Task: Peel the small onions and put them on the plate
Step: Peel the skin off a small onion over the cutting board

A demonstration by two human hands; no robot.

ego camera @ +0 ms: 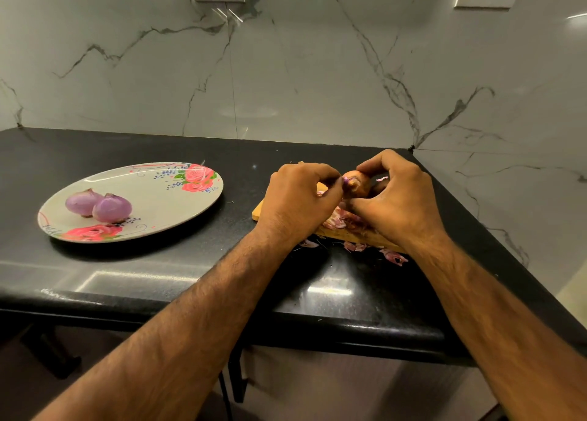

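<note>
A small onion (358, 182) with brown skin is held above the wooden cutting board (259, 212). My right hand (398, 198) grips it from the right, fingers curled over its top and underside. My left hand (300, 198) pinches the skin at the onion's purple left end. Two peeled purple onions (99, 206) lie side by side on the left part of a white plate (152, 198) with pink rose prints, well left of my hands. Most of the board is hidden under my hands.
Loose pink onion skins (394, 257) lie on the board and on the black countertop (158, 271) in front of it. A marble-patterned wall (286, 71) rises behind, and another wall closes in on the right. The counter's front edge runs below my forearms.
</note>
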